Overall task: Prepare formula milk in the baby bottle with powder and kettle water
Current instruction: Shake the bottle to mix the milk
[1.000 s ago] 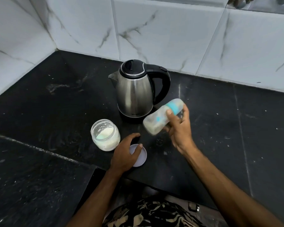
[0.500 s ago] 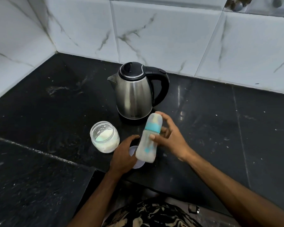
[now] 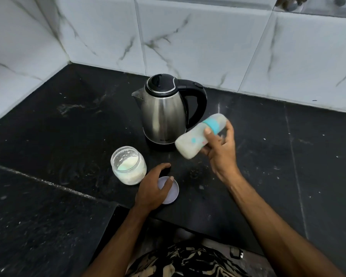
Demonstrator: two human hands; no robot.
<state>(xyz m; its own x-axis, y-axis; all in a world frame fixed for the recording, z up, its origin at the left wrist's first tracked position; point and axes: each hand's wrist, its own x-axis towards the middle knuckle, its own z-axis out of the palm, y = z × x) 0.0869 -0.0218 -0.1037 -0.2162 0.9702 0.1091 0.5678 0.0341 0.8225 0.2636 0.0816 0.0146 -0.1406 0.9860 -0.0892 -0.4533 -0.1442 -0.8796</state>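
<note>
Bottle (image 3: 196, 139) tilted — in right grip (image 3: 218, 150).

A small printed mark low on the kettle (image 3: 164, 116) is too blurred to read.

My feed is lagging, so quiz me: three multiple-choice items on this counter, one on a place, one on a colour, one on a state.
1. Where does the powder jar stand?
A. front-left of the kettle
B. behind the kettle
C. right of the baby bottle

2. What colour is the bottle's collar?
A. red
B. turquoise
C. black

3. How is the bottle held?
A. upright on the counter
B. tilted in the right hand
C. lying in the left hand

Answers: 1 A, the jar sits nearer the camera and leftward. 2 B, a turquoise band shows. 3 B, the fingers wrap it aloft, slanted; the left hand rests on the lid.
</note>
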